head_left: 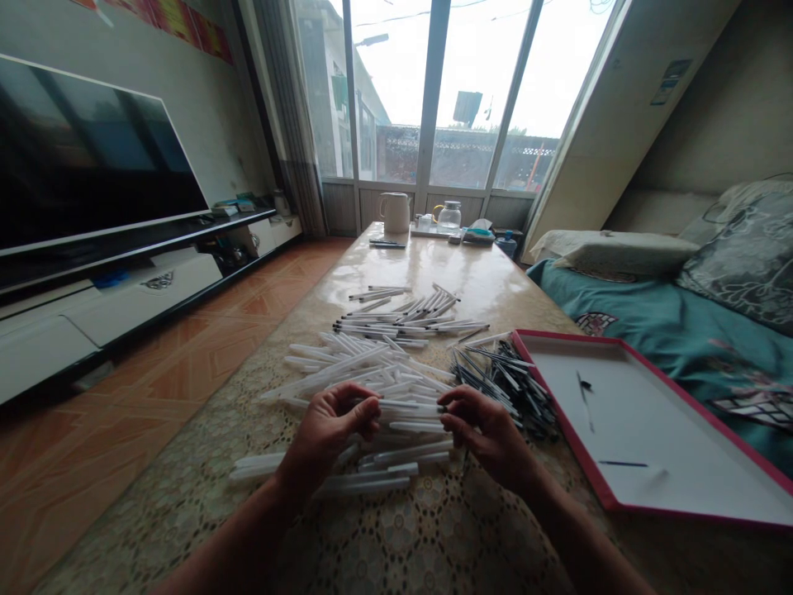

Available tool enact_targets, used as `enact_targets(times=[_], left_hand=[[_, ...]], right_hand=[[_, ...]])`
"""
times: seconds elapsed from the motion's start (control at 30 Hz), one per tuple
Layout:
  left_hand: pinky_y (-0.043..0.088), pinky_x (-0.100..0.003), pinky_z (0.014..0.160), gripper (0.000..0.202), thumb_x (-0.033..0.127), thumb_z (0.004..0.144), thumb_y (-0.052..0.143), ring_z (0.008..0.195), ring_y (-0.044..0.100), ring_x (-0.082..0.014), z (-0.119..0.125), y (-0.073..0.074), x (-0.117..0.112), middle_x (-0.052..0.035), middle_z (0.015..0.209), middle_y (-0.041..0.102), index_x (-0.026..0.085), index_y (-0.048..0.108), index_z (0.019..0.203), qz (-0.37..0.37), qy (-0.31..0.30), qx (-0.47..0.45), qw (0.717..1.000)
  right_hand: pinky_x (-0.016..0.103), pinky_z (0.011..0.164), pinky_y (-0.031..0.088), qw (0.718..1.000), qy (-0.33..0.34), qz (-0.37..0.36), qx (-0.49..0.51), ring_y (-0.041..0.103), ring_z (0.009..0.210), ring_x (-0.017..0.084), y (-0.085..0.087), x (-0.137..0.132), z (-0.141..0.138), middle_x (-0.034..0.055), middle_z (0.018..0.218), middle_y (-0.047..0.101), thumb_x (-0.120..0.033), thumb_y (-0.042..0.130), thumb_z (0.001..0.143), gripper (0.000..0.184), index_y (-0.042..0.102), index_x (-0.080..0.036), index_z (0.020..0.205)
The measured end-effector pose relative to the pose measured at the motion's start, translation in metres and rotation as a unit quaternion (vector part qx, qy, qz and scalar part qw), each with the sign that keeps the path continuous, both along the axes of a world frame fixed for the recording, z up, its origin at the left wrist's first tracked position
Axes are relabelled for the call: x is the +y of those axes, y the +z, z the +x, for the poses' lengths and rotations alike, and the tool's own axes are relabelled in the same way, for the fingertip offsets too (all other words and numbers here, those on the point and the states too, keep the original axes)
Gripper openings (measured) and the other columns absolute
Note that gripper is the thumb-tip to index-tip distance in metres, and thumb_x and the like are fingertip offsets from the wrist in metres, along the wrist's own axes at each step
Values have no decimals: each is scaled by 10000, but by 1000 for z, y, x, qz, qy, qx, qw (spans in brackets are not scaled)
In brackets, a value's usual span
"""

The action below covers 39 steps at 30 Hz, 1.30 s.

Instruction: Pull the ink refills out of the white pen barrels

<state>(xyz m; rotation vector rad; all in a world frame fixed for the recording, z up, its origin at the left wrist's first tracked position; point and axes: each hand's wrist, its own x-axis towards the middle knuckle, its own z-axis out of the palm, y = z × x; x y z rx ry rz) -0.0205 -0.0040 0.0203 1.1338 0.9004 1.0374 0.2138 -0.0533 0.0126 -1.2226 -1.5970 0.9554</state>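
A slim white pen (410,407) lies level between my hands. Its left end is pinched in my left hand (334,430), and the fingertips of my right hand (486,428) close on its dark right end. Under and beyond them spreads a heap of white pen barrels (338,376); several more lie close in front, partly behind my left wrist. To the right of the heap is a tangle of dark, thin pen refills (526,395). Farther off, white pens with dark ends (427,312) lie in loose rows.
A shallow red-rimmed tray (586,438) at the right holds two dark, thin pieces. At the table's (409,545) far end stand a light jug (395,213), a glass pot (450,216) and a tissue pack (478,235). A teal-covered seat (595,302) runs along the right.
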Motion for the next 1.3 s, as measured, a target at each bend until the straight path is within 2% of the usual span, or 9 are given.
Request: enact_targets(times=[0.2,0.4,0.53,0.6,0.77,0.9,1.07,1.23,1.3], left_hand=[[482,-199,471,277,322,647,815,507,597,-118,1,3,-1,-3,577,653,118,669,765,0,3,9,1000],[485,-196,476,270,313,640,821,506,598,-111,1,3,-2,1,588,656,122,671,757,-1,7,5,1000],[487,-194,475,277,320,633,825,508,603,-112,0,2,-1,1,596,660,124,670,753,-2,8,6,1000],[488,-193,476,271,318,641,821,508,602,-111,0,1,0,3,591,660,126,669,755,0,8,9,1000],[496,-202,488,258,311,661,810,516,607,-116,-1,1,0,2,595,663,128,667,773,8,3,12,1000],[493,-208,485,254,310,662,807,513,608,-121,-1,1,-1,3,595,663,132,665,774,12,3,16,1000],[490,-207,489,244,313,671,800,517,607,-121,-1,1,0,-3,603,669,136,665,772,12,3,21,1000],[485,-213,484,268,329,646,811,513,605,-125,-1,3,0,-14,621,674,133,666,757,12,7,26,1000],[481,-213,480,267,327,649,810,509,601,-124,-1,3,0,-14,616,671,130,666,756,14,7,26,1000]], right_hand=[[183,421,347,998,-2,9,-54,447,425,73,-4,0,0,-29,564,518,-432,398,964,384,553,-175,726],[193,460,406,1000,-5,-9,-13,508,480,92,-2,0,-1,-22,653,571,-432,534,903,253,552,-180,919],[188,415,356,999,4,-7,-42,458,416,73,-4,1,-1,-13,600,560,-462,382,963,394,571,-167,784],[186,419,362,999,2,-1,-41,466,430,75,-4,0,0,-17,610,554,-462,414,951,371,569,-170,782],[191,448,395,1000,-4,-8,-18,490,459,87,-5,0,-1,-31,647,573,-446,536,896,274,558,-185,973],[185,406,346,999,5,-3,-54,449,410,73,-6,1,0,-16,603,562,-475,386,958,397,574,-173,782],[178,421,368,999,-5,0,-36,469,440,79,-6,1,1,-31,637,567,-436,528,907,254,555,-190,966],[176,385,333,999,7,-8,-47,451,395,69,-7,2,0,-15,585,562,-475,377,960,397,570,-176,786],[179,393,346,999,1,-6,-34,452,401,73,-7,2,-1,-25,596,559,-476,431,939,340,566,-181,837]])
